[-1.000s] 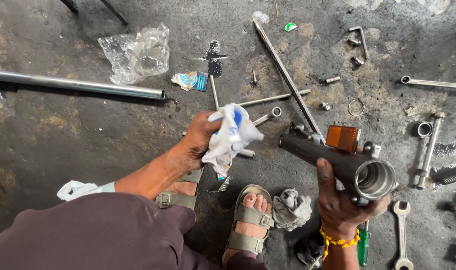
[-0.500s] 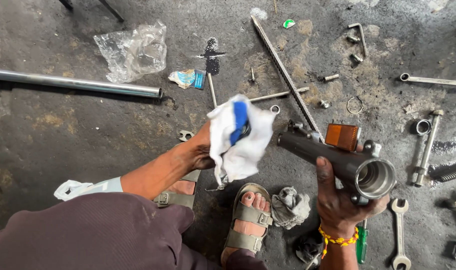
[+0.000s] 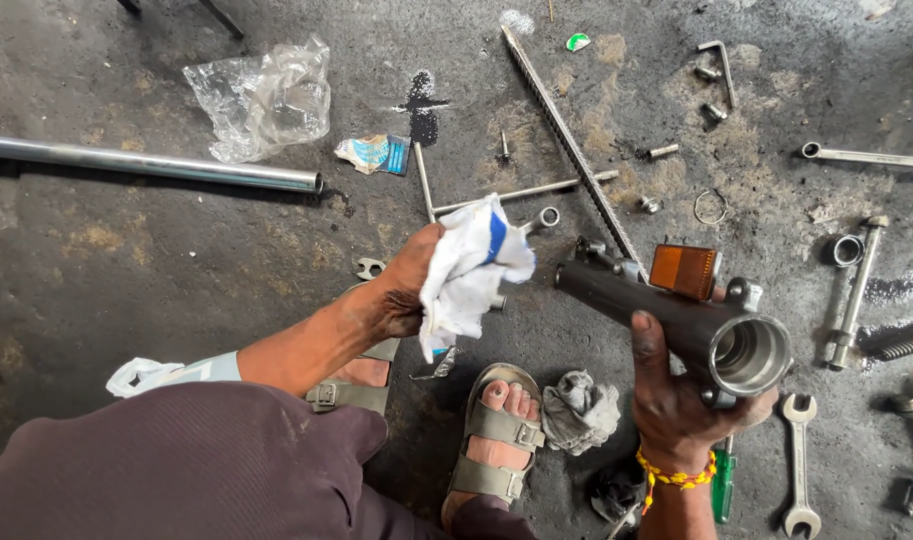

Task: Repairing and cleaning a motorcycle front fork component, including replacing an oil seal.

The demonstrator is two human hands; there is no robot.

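Lifted white rag (image 3: 468, 272) seemingly nearer tube (image 3: 676, 325), fingers (image 3: 421, 255) clutching.

Probably repair workshop: oily floor (image 3: 126, 260), spanner (image 3: 798, 465), bolts (image 3: 661, 151)

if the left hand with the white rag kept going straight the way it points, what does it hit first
Most likely the dark metal tube held by the right hand. The left hand holds the white rag, pointing right toward the tube's near end. Depth is unclear from one view, so it might pass just beside it.

Hidden and cut-off parts

The white cloth (image 3: 471, 272) covered the left hand's (image 3: 408, 285) fingers; the long steel pipe (image 3: 146, 165) ran off the left edge; the wrench (image 3: 798, 462) touched the bottom edge.
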